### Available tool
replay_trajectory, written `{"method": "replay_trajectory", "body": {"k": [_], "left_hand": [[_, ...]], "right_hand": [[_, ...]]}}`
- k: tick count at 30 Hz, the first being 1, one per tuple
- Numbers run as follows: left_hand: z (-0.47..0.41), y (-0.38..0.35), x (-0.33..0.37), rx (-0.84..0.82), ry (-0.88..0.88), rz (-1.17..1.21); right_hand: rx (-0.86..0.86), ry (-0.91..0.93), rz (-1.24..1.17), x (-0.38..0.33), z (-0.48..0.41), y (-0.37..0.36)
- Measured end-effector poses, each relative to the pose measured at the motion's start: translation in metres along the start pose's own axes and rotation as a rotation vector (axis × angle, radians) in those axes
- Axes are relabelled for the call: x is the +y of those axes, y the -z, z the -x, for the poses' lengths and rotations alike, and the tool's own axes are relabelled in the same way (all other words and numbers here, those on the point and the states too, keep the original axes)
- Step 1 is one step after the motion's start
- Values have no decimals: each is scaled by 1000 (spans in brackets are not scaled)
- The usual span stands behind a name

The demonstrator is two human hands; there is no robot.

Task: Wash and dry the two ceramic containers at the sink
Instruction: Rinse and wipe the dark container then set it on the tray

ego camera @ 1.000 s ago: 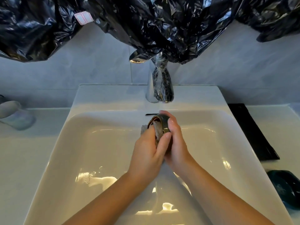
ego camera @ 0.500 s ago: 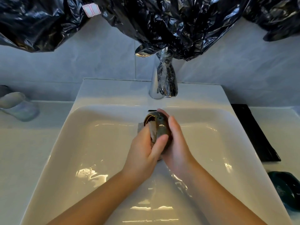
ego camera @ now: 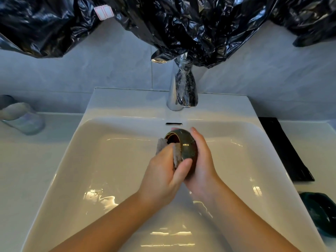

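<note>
A small dark green-brown ceramic cup (ego camera: 187,146) is held on its side over the white sink basin (ego camera: 101,170), its mouth turned left. My right hand (ego camera: 201,160) cups it from the right and underneath. My left hand (ego camera: 163,175) holds a grey cloth (ego camera: 177,153) against the cup's rim, with fingers pushed into the opening and the thumb pressed on the cup's outside. A second dark teal ceramic container (ego camera: 321,215) lies on the counter at the far right edge.
A chrome tap (ego camera: 181,88) stands behind the basin; no water runs from it. Black plastic sheeting (ego camera: 181,24) hangs over the wall above. A black mat (ego camera: 285,150) lies right of the sink. A clear glass item (ego camera: 21,117) sits at left.
The cup has turned in my hands, its mouth now facing more to the left. The cloth has shifted around the rim. The camera view has tipped slightly downward.
</note>
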State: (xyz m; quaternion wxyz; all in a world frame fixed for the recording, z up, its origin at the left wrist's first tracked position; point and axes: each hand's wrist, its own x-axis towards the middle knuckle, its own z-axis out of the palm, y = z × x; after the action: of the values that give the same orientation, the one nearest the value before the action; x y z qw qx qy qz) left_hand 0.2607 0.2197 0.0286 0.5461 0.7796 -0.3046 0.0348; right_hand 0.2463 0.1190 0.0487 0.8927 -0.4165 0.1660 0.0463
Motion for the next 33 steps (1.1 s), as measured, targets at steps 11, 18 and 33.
{"method": "replay_trajectory", "body": {"k": [11, 18, 33], "left_hand": [[-8, 9, -3, 21, -67, -51], [-13, -3, 19, 218, 486, 347], [-11, 5, -1, 80, 232, 66]], "right_hand": [[-100, -79, -103, 5, -3, 0], [18, 477, 385, 31, -3, 7], [-26, 29, 36, 15, -6, 8]]}}
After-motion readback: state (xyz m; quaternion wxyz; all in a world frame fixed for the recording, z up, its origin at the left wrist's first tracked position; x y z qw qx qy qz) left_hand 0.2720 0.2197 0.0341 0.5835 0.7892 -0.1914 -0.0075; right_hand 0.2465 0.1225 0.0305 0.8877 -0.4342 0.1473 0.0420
